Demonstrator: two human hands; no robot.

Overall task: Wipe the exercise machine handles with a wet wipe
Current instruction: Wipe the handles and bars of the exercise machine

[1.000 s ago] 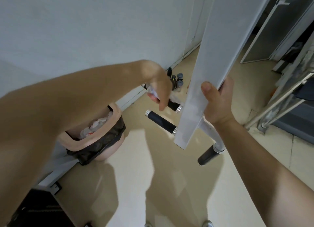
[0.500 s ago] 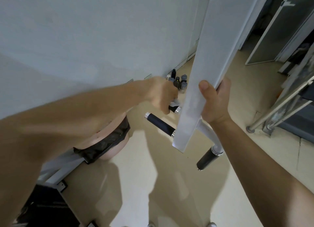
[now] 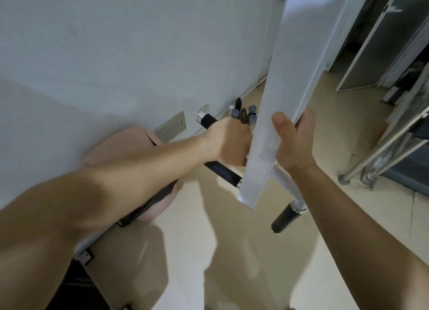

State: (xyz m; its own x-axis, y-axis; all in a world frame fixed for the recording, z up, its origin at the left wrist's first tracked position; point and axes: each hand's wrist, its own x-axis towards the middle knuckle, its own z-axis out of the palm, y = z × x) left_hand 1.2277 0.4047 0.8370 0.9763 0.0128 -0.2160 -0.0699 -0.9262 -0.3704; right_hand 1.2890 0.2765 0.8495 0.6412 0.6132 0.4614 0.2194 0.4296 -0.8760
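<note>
My left hand [image 3: 228, 142] is curled round the far handle [image 3: 210, 121], close against the white upright [image 3: 276, 89]. Only the handle's black outer stretch and its silver end cap show to the left of my knuckles. I cannot see the wet wipe; I judge it is folded inside that fist, against the grip. My right hand [image 3: 293, 145] clasps the upright, thumb flat on its near face and fingers wrapped behind. To do this well I would squeeze lightly, twist the fist a little and draw it left along the whole black length to the cap, so the wipe meets every side. The right hand should brace the frame against that pull. Neither hand touches the near handle [image 3: 224, 171] just below or the right handle [image 3: 284, 218]; I judge both are yet to be wiped.
</note>
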